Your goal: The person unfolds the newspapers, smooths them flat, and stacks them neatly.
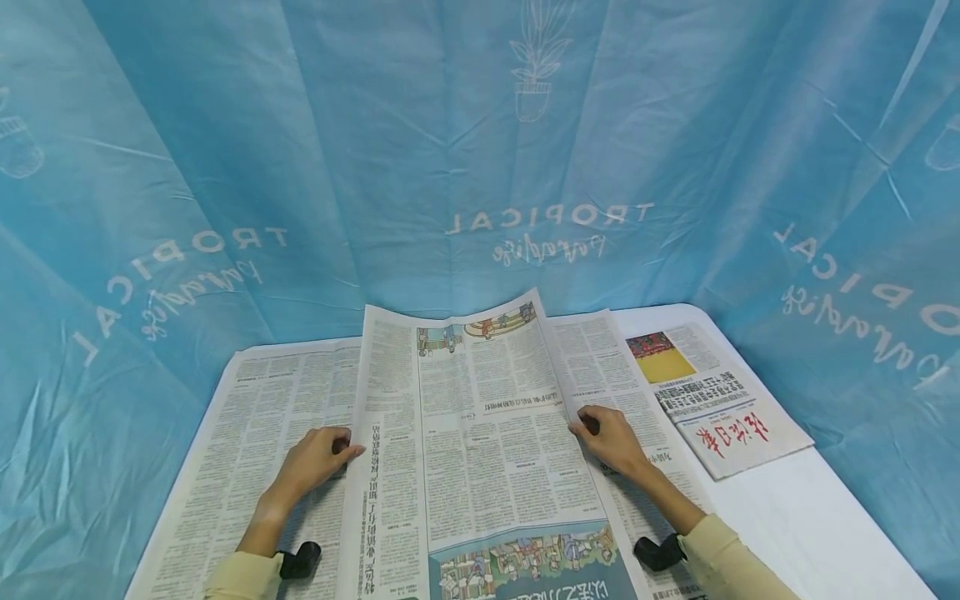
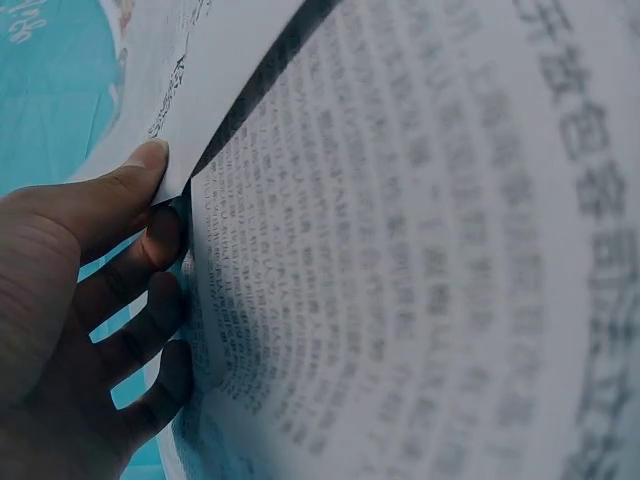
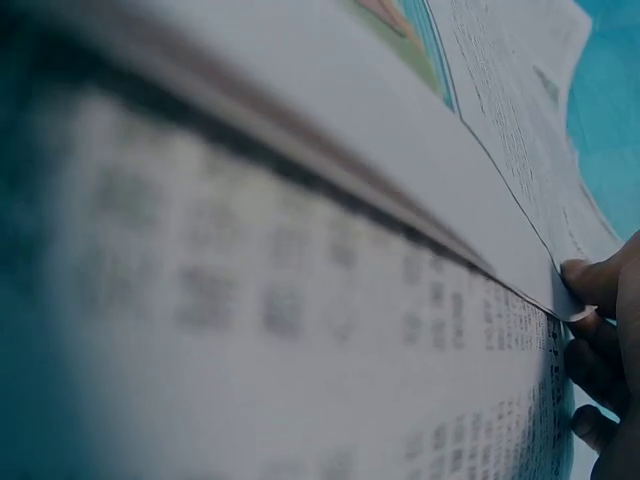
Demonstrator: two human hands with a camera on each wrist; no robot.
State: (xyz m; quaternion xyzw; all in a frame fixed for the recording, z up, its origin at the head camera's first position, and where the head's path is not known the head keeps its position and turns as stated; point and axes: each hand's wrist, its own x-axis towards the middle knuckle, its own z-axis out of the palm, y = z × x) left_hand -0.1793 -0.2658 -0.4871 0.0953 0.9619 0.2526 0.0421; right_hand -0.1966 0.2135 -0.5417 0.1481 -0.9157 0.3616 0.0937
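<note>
A newspaper sheet (image 1: pixel 495 450) with a coloured illustration at its near end is held by both its side edges. My left hand (image 1: pixel 311 462) pinches the left edge; in the left wrist view the thumb (image 2: pixel 150 165) lies on top and the other fingers curl beneath. On the opposite edge, my right hand (image 1: pixel 615 442) pinches the paper between thumb and index finger, as the right wrist view also shows. The sheet's far end curves up off the surface. Under it lies another spread-out newspaper (image 1: pixel 277 400), which shows on both sides.
A folded newspaper (image 1: pixel 720 408) with red characters and a yellow picture lies at the right of the white table (image 1: pixel 840 517). Blue curtains (image 1: pixel 405 167) with white lettering hang close behind and along both sides. Black wrist cameras sit on both wrists.
</note>
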